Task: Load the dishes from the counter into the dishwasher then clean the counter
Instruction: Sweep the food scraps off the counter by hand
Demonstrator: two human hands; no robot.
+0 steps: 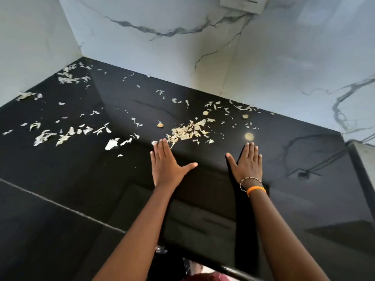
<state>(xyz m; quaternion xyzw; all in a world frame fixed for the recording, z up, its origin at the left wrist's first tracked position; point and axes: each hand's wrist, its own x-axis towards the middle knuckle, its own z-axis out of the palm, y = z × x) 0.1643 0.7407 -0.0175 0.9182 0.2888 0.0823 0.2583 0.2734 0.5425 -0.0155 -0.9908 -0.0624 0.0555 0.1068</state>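
A glossy black counter [85, 179] fills the view, with no dishes on it. Pale, dry vegetable peels are scattered across its far half, and the densest heap of peels [187, 131] lies just beyond my left fingertips. More peel scraps [67, 77] sit in the far left corner. My left hand [167, 166] rests flat on the counter, fingers spread, holding nothing. My right hand [248, 164] lies flat too, open and empty, with a beaded bracelet and an orange band at the wrist. A small round yellow spot [249, 136] shows just ahead of its fingertips.
White marble-patterned walls [203, 47] close the counter at the back and left. A wall socket plate [242, 3] sits at the top. The counter's right end [345, 138] meets a white surface. Its front edge [233, 269] runs below my forearms.
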